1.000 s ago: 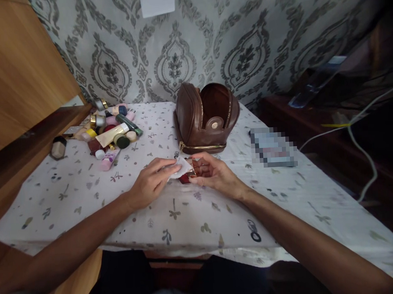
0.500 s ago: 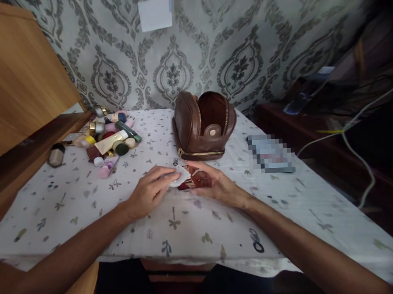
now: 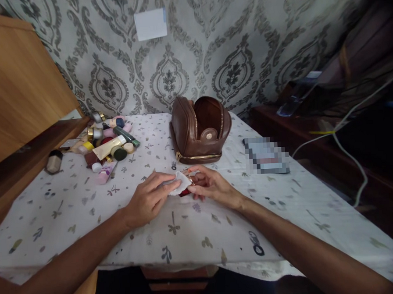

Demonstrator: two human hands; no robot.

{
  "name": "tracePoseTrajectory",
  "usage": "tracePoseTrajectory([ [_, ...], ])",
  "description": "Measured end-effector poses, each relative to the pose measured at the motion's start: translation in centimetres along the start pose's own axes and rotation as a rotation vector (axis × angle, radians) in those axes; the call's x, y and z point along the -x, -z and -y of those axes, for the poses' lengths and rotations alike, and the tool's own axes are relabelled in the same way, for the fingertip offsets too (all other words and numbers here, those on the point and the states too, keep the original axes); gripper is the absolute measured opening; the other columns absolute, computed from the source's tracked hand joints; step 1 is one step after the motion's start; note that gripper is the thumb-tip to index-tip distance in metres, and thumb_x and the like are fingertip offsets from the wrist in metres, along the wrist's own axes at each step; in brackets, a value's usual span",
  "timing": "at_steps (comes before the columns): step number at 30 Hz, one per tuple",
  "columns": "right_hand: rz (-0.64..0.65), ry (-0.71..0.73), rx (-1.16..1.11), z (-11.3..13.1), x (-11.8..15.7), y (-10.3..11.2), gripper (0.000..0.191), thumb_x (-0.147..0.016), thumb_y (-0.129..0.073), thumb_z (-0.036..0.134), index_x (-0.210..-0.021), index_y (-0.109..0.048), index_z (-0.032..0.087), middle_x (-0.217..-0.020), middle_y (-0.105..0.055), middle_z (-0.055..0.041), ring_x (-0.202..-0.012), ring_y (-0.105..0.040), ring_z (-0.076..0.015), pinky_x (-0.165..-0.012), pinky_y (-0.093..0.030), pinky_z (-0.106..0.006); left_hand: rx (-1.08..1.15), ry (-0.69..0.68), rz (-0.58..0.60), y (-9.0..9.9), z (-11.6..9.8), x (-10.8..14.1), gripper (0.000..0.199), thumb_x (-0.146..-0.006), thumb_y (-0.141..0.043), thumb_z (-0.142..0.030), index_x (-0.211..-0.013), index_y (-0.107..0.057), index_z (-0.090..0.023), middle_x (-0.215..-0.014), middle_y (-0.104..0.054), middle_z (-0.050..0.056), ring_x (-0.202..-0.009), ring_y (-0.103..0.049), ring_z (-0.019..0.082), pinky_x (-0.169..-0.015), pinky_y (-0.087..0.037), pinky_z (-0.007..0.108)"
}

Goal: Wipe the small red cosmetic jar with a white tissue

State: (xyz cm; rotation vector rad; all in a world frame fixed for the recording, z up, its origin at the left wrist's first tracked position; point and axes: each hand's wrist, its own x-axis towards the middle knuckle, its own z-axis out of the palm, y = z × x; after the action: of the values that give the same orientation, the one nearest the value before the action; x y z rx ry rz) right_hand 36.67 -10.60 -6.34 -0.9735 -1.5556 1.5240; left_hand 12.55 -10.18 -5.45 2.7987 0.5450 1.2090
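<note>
In front of the brown zip bag (image 3: 190,129), both hands meet over the cloth-covered table. My left hand (image 3: 149,197) pinches a white wipe or pad (image 3: 179,184) between thumb and fingers. The wipe rests against a small shiny red item with a gold-coloured edge (image 3: 185,193). My right hand (image 3: 215,187) grips that item from the right, fingers curled around its edge. Most of it is covered by the wipe and fingers, so its exact kind does not show. The bag stands upright with its top unzipped and its flap folded outward.
A pile of cosmetics, with a cream tube (image 3: 109,147), a dark green tube (image 3: 127,135) and a pink tube (image 3: 104,173), lies at the left. A foundation bottle (image 3: 54,162) sits by the wooden cabinet (image 3: 22,81). A blurred-out flat object (image 3: 266,155) and a white cable (image 3: 356,169) are at right.
The view has shifted slightly. My right hand has turned the red item, and its fingers now sit closer around the gold edge. The wipe stays in my left hand against it.
</note>
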Motion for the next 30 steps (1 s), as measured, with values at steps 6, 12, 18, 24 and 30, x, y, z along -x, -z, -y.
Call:
tracePoseTrajectory([
  [6, -0.063, 0.037, 0.012, -0.1, -0.1, 0.0, 0.047, -0.076, -0.077, 0.049, -0.107, -0.054, 0.022, -0.105, -0.066, -0.0045, -0.072, -0.063, -0.0119, -0.049, -0.048, -0.020, -0.031, -0.042, 0.006, 0.1, -0.3, -0.2, 0.045, -0.096, -0.043, -0.005, -0.136, -0.052, -0.022, -0.118, -0.063, 0.014, -0.106, -0.061, 0.023, -0.083, -0.057, 0.040],
  [12, -0.150, 0.002, 0.023, 0.5, -0.3, -0.2, 0.046, -0.077, -0.073, 0.056, -0.100, -0.062, 0.017, -0.081, -0.065, -0.0015, -0.062, -0.059, -0.0117, -0.049, -0.047, -0.023, -0.237, -0.143, 0.030, -0.5, -1.1, -0.4, 0.037, -0.097, -0.048, -0.008, -0.133, -0.054, -0.012, -0.119, -0.067, 0.015, -0.123, -0.057, 0.027, -0.094, -0.059, 0.044],
  [18, -0.202, -0.062, 0.005, 1.0, -0.3, -0.4, 0.046, -0.082, -0.067, 0.056, -0.105, -0.067, 0.016, -0.063, -0.061, 0.0016, -0.051, -0.055, -0.0110, -0.046, -0.043, -0.023, -0.330, -0.276, 0.058, -0.4, -1.9, -0.7, 0.028, -0.097, -0.050, -0.009, -0.124, -0.059, -0.005, -0.117, -0.071, 0.013, -0.123, -0.060, 0.025, -0.097, -0.059, 0.040],
  [24, -0.178, -0.079, -0.185, 0.9, -0.3, -0.5, 0.045, -0.081, -0.066, 0.058, -0.101, -0.069, 0.018, -0.061, -0.062, 0.0017, -0.046, -0.054, -0.0109, -0.039, -0.037, -0.021, -0.456, -0.305, 0.062, 0.0, -2.3, -0.8, 0.031, -0.098, -0.049, -0.008, -0.128, -0.058, -0.006, -0.120, -0.072, 0.011, -0.122, -0.062, 0.023, -0.095, -0.059, 0.035],
  [30, -0.110, -0.141, -0.331, 1.1, -0.3, -1.0, 0.051, -0.081, -0.063, 0.064, -0.098, -0.068, 0.017, -0.057, -0.057, 0.0022, -0.041, -0.047, -0.0091, -0.034, -0.027, -0.020, -0.548, -0.401, 0.054, -0.4, -2.7, -1.0, 0.028, -0.098, -0.053, -0.012, -0.124, -0.062, -0.008, -0.121, -0.072, 0.009, -0.121, -0.063, 0.020, -0.093, -0.057, 0.031],
])
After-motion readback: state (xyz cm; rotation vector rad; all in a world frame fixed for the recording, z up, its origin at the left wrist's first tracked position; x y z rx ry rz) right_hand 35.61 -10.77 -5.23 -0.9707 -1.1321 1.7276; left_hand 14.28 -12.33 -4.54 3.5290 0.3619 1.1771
